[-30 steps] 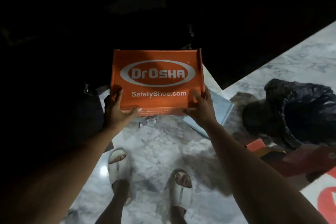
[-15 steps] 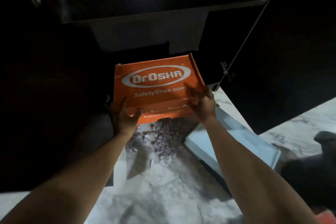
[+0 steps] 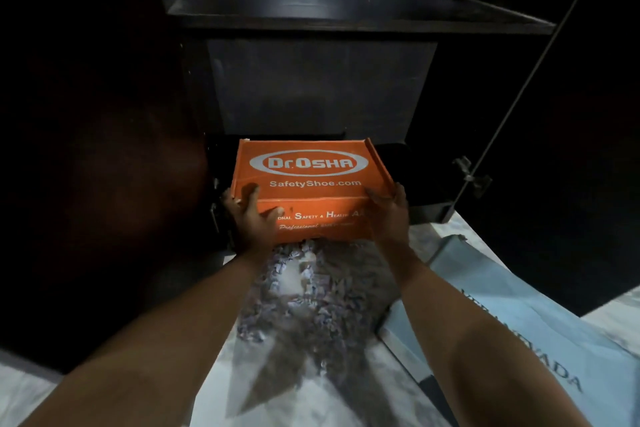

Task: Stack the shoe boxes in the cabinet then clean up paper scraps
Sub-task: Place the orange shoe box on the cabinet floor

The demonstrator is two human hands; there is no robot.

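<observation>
Cabinet (image 3: 322, 90): big dark carcass, matte wood-look panels, hard square edges; doors swung wide, metal hinge hardware glinting on the right door; upper shelf (image 3: 346, 15) bare as far as the light reaches, and no other box shows inside, though the lower bay is very dim.
Floor (image 3: 311, 402): pale marbled stone, glossy, grey-veined; it carries everything outside the cabinet.
Blue box (image 3: 512, 319): flat, pale blue card with dark lettering, lying on the floor at the right near the cabinet's front edge; by my read a shoe box waiting its turn.
Orange shoe box (image 3: 311, 184): rigid orange cardboard, white oval logo on the lid, crisp folded corners; sitting at the front edge of the cabinet's lowest bay, far end inside, near end hanging out over the floor.
Scrap pile (image 3: 311, 291): loose heap of small torn paper bits, whitish-lilac, crumpled and light, right in front of the cabinet under the box; untouched.
Left hand (image 3: 251, 218): fingers wrapped around the box's near left corner, thumb up on the lid; gripping firmly.
Right hand (image 3: 389, 215): fingers clamped on the near right corner, same grasp.
Progress: early, I'd say; first box going in, not yet let go; blue box and the whole clean-up left.
</observation>
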